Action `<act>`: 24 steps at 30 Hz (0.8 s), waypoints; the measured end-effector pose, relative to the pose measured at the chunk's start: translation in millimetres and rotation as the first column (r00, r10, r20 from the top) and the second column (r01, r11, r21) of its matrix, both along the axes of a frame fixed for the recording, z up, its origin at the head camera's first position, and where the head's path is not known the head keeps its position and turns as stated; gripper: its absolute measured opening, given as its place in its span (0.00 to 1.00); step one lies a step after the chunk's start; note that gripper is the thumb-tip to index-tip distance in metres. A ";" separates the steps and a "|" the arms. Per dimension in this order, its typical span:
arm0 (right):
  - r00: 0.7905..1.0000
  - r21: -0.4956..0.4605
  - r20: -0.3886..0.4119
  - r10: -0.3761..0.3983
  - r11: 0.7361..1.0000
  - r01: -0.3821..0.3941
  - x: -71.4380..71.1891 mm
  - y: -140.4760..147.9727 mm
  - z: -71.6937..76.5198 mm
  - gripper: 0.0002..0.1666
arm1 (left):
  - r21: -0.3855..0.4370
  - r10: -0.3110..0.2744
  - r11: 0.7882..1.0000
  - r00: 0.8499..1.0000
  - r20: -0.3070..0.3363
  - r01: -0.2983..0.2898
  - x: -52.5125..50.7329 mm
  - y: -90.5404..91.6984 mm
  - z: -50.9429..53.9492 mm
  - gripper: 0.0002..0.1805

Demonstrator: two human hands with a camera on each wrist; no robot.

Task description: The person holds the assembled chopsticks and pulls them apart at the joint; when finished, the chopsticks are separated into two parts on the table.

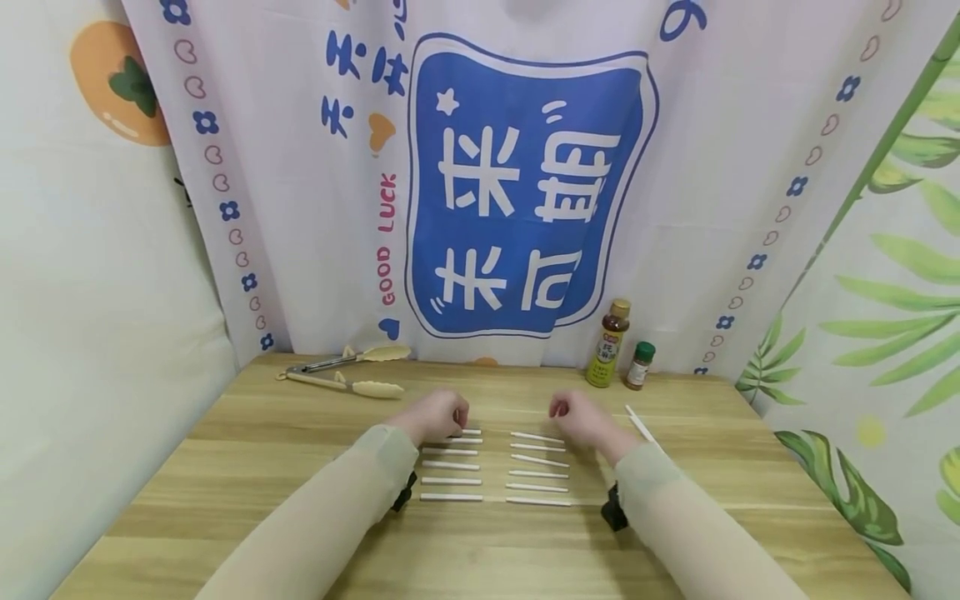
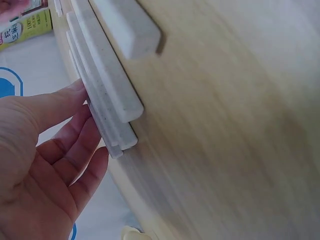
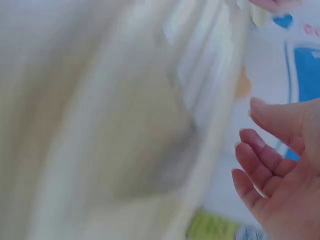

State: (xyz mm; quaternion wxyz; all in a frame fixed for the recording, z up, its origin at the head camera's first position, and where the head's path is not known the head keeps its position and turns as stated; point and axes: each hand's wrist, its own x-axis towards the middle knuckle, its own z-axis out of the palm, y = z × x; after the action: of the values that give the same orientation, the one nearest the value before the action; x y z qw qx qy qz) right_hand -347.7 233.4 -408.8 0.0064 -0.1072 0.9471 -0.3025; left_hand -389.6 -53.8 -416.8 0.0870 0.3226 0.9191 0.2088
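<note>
White sticks (image 1: 452, 481) lie in a left column on the wooden table, each turned sideways. A matching column of white sticks (image 1: 537, 488) lies to its right. At the far end of the left column, my left hand (image 1: 438, 414) pinches the farthest white stick (image 1: 472, 432), partly hidden beneath it. In the left wrist view the sticks look square-edged with rounded corners, and my left thumb and fingertips (image 2: 80, 86) meet the outermost one. Just beyond the right column hovers my right hand (image 1: 581, 418), fingers loosely curled around nothing; the right wrist view is blurred.
Cream-tipped tongs (image 1: 345, 375) lie spread at the back left. At the back right stand a yellow-labelled bottle (image 1: 604, 354) and a green-capped jar (image 1: 639, 367). Another white stick (image 1: 640, 423) lies slanted beside my right forearm. A printed curtain (image 1: 315, 208) hangs behind the table.
</note>
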 end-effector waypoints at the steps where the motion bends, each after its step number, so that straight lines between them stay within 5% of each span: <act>1: 1.000 0.008 -0.008 -0.011 1.000 0.011 1.7 9.7 5.4 0.06 | 0.001 -0.002 1.000 1.000 -0.002 0.002 0.6 0.1 0.0 0.10; 9: 0.995 0.167 0.045 -0.094 0.982 0.085 25.7 102.1 30.6 0.10 | 0.007 -0.011 1.000 1.000 -0.011 0.011 2.9 -0.4 0.0 0.09; 16: 0.968 0.274 0.124 -0.219 0.945 0.178 46.7 124.8 12.6 0.11 | 0.027 -0.020 0.999 1.000 0.016 0.019 -0.2 -1.8 -1.3 0.10; 24: 0.961 0.267 0.068 -0.269 0.933 0.242 50.7 126.9 -5.6 0.09 | 0.030 -0.022 0.999 0.999 0.027 0.022 -2.3 -0.2 -1.3 0.09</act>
State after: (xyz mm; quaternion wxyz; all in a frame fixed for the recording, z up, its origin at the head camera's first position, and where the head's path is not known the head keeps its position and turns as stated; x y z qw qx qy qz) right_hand -297.0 360.2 -414.4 0.0298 0.0346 0.9824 -0.1811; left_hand -391.8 -54.1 -418.1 0.0973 0.3310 0.9111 0.2258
